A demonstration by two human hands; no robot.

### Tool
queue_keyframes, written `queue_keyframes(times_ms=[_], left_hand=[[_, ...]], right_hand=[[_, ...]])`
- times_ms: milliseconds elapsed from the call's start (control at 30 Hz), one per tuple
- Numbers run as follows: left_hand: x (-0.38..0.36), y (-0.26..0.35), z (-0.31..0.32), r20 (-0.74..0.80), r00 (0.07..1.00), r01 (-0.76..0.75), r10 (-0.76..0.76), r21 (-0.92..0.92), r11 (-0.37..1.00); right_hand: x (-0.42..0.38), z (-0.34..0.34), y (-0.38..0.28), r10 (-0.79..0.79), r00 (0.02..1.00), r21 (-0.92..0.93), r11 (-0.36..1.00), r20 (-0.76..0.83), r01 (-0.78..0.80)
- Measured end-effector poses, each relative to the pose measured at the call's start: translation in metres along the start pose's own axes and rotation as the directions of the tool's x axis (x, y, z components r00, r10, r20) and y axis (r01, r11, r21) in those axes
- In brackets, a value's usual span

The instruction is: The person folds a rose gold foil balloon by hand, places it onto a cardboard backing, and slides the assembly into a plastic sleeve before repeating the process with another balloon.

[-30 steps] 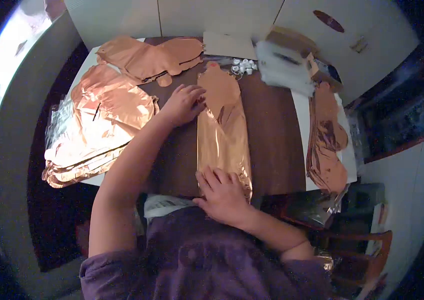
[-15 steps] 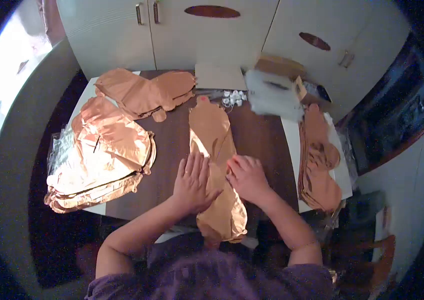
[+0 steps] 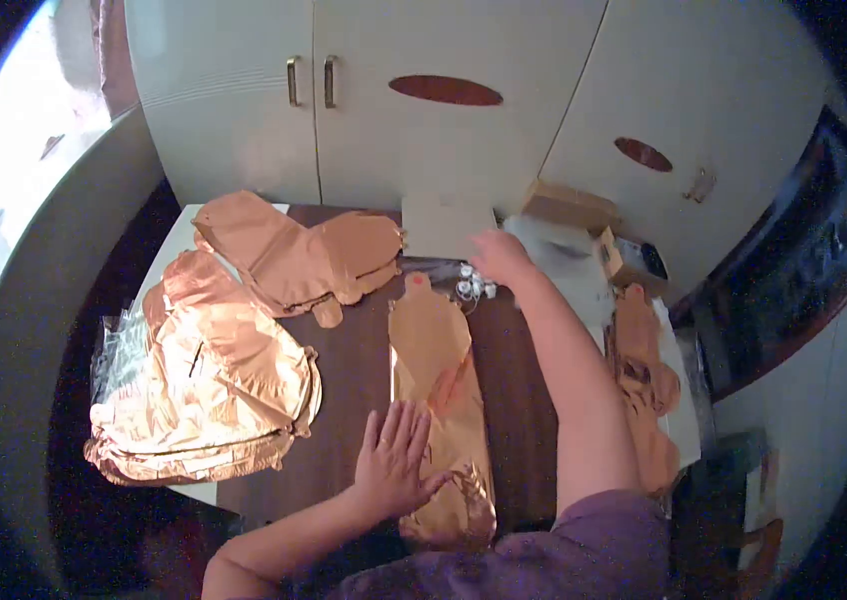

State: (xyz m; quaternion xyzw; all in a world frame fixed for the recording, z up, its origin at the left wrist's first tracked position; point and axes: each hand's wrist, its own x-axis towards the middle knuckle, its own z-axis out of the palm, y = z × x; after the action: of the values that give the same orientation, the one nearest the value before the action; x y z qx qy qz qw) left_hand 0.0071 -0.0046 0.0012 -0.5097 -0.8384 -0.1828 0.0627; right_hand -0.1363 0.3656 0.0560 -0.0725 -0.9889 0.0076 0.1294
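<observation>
A long folded copper-coloured foil piece (image 3: 431, 335) lies lengthwise on the brown table in front of me. My left hand (image 3: 396, 462) rests flat on its left edge, fingers spread, holding nothing. My right hand (image 3: 504, 257) is stretched out to the far side of the table, just above a cluster of small white items (image 3: 475, 283). Its fingers are blurred and point left over the edge of a pale flat sheet (image 3: 444, 228); whether they hold anything cannot be made out.
Large stacks of foil pieces (image 3: 229, 375) (image 3: 294, 250) cover the left and back left. More foil (image 3: 647, 390) lies at the right edge. Clear plastic bags (image 3: 564, 255), a cardboard box (image 3: 572, 205) and a small open box (image 3: 632, 262) stand back right, before white cabinets (image 3: 464, 140).
My right hand has left the foil piece and moved away to the back of the table. My left hand stays on the foil. The view has tilted up.
</observation>
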Motion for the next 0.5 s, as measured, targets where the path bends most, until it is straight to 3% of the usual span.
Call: queue_keyframes(times_ms=[67,100,200,300,400,500], left_hand=[[0.003,0.001,-0.005,0.039,0.999,0.021,-0.020,-0.019,1.000],[0.005,0.001,-0.009,0.123,0.992,0.005,-0.014,0.069,0.998],[0.003,-0.002,-0.004,0.101,0.995,0.002,-0.004,0.013,1.000],[0.007,-0.002,-0.011,0.143,0.990,0.001,0.000,-0.003,1.000],[0.005,-0.001,-0.008,0.091,0.996,-0.003,0.006,-0.039,0.999],[0.005,0.000,-0.009,0.125,0.992,0.004,-0.001,-0.020,1.000]], right_hand=[[0.022,0.013,0.006,0.024,0.996,-0.093,0.996,0.085,-0.016],[0.029,0.012,0.001,0.042,0.991,-0.138,0.990,0.130,-0.023],[0.040,0.007,-0.005,0.059,0.911,-0.239,0.970,0.407,0.044],[0.044,0.019,-0.002,-0.026,0.887,-0.260,0.952,0.462,0.163],[0.036,0.034,0.005,-0.077,0.965,-0.270,0.952,0.249,0.146],[0.036,0.022,0.003,-0.130,0.949,-0.340,0.912,0.286,0.228]])
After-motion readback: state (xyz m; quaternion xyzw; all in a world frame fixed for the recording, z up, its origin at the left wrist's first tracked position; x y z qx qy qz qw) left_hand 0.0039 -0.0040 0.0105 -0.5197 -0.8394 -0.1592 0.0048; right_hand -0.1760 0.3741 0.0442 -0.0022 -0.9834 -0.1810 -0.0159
